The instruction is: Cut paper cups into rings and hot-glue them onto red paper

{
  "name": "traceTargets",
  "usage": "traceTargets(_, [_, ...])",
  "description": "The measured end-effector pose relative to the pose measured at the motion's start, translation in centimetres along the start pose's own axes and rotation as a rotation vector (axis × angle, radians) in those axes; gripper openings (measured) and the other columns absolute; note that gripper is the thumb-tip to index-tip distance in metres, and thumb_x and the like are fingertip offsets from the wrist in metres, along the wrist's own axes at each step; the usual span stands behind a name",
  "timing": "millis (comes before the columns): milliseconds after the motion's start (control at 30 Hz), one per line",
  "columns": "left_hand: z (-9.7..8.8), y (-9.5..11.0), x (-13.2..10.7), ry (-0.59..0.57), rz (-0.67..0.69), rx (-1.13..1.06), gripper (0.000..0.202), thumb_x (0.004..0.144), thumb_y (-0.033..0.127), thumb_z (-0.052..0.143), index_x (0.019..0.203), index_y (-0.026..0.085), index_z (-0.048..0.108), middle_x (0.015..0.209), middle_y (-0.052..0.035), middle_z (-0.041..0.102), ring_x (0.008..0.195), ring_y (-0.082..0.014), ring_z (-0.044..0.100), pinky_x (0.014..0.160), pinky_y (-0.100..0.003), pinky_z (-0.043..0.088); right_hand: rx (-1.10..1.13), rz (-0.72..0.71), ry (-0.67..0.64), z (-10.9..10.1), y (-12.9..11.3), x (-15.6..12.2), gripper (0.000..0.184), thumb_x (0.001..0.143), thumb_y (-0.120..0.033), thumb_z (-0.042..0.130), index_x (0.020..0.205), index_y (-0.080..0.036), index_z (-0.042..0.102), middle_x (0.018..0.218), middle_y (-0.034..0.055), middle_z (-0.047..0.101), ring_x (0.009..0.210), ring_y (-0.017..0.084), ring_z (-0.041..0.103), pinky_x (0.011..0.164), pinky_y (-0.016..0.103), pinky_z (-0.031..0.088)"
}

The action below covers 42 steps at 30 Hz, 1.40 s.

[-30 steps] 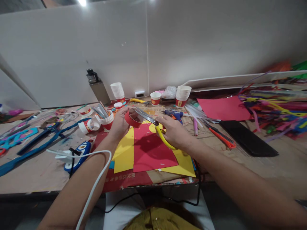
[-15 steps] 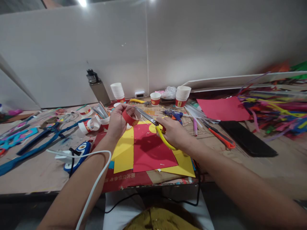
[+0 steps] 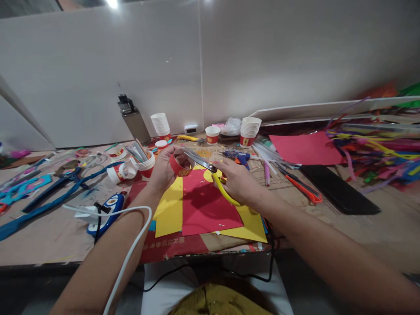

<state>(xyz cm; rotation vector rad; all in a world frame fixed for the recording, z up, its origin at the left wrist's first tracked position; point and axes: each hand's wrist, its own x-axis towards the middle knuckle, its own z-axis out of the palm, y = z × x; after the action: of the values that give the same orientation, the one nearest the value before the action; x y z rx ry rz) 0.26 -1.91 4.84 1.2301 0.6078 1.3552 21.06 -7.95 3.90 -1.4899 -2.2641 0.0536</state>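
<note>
My left hand (image 3: 163, 171) is closed around a red paper cup ring (image 3: 181, 165), held above the table. My right hand (image 3: 239, 180) grips yellow-handled scissors (image 3: 210, 173); their blades reach into the open top of the ring. Below both hands lie a red paper sheet (image 3: 205, 209) and yellow paper sheets (image 3: 169, 208) on cardboard.
Stacks of paper cups (image 3: 250, 130) (image 3: 161, 124), a cup of sticks (image 3: 143, 160), a blue glue gun (image 3: 239, 156), a dark bottle (image 3: 133, 118), orange scissors (image 3: 303, 187), a red sheet (image 3: 305, 148), a black slab (image 3: 339, 188), pipe cleaners (image 3: 377, 153) at right, blue strips (image 3: 49, 192) at left, a white cable (image 3: 131, 245).
The left hand has turned the red ring slightly and shifted it a little right and down; the scissor blades stay at its rim. The right hand has hardly moved.
</note>
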Motion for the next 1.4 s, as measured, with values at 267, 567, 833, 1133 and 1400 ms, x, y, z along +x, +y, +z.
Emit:
traceTargets(267, [-0.2, 0.2, 0.2, -0.055, 0.02, 0.041, 0.027, 0.066, 0.029, 0.08, 0.064, 0.014, 0.057, 0.061, 0.0009, 0.057, 0.053, -0.0072, 0.054, 0.05, -0.019, 0.043, -0.042, 0.005, 0.012, 0.1, 0.1, 0.1, 0.045, 0.088, -0.026, 0.052, 0.131, -0.016, 0.055, 0.103, 0.0115, 0.064, 0.08, 0.019, 0.057, 0.073, 0.03, 0.043])
traceTargets(567, [-0.8, -0.1, 0.5, 0.029, 0.115, 0.02, 0.026, 0.066, 0.027, 0.083, 0.078, 0.015, 0.062, 0.066, 0.0005, 0.063, 0.053, -0.0065, 0.056, 0.049, -0.016, 0.044, -0.012, 0.005, 0.015, 0.2, 0.1, 0.0, 0.048, 0.087, -0.027, 0.053, 0.135, -0.02, 0.052, 0.107, 0.011, 0.062, 0.083, 0.019, 0.059, 0.073, 0.028, 0.044])
traceTargets(833, [-0.7, -0.6, 0.2, -0.009, 0.045, 0.008, 0.025, 0.064, 0.027, 0.083, 0.076, 0.015, 0.064, 0.066, 0.0016, 0.059, 0.056, -0.0072, 0.056, 0.052, -0.018, 0.045, -0.078, 0.022, 0.022, 0.0, -0.1, -0.1, 0.045, 0.086, -0.029, 0.055, 0.13, -0.023, 0.055, 0.113, 0.011, 0.061, 0.082, 0.021, 0.06, 0.067, 0.028, 0.042])
traceTargets(1133, [-1.0, -0.7, 0.6, -0.056, 0.04, -0.019, 0.025, 0.063, 0.026, 0.084, 0.07, 0.015, 0.063, 0.057, 0.0035, 0.049, 0.05, -0.007, 0.051, 0.046, -0.018, 0.041, -0.079, 0.02, 0.005, -0.1, -0.3, -0.1, 0.041, 0.088, -0.024, 0.05, 0.129, -0.02, 0.055, 0.11, 0.0123, 0.065, 0.085, 0.021, 0.06, 0.069, 0.029, 0.04])
traceTargets(1400, [-1.0, -0.1, 0.7, 0.054, 0.089, 0.004, 0.033, 0.062, 0.029, 0.085, 0.076, 0.015, 0.059, 0.066, 0.0003, 0.062, 0.051, -0.0065, 0.055, 0.048, -0.017, 0.043, -0.026, 0.003, 0.034, 0.0, -0.1, 0.0, 0.04, 0.087, -0.024, 0.05, 0.126, -0.02, 0.056, 0.105, 0.011, 0.066, 0.085, 0.021, 0.059, 0.07, 0.029, 0.041])
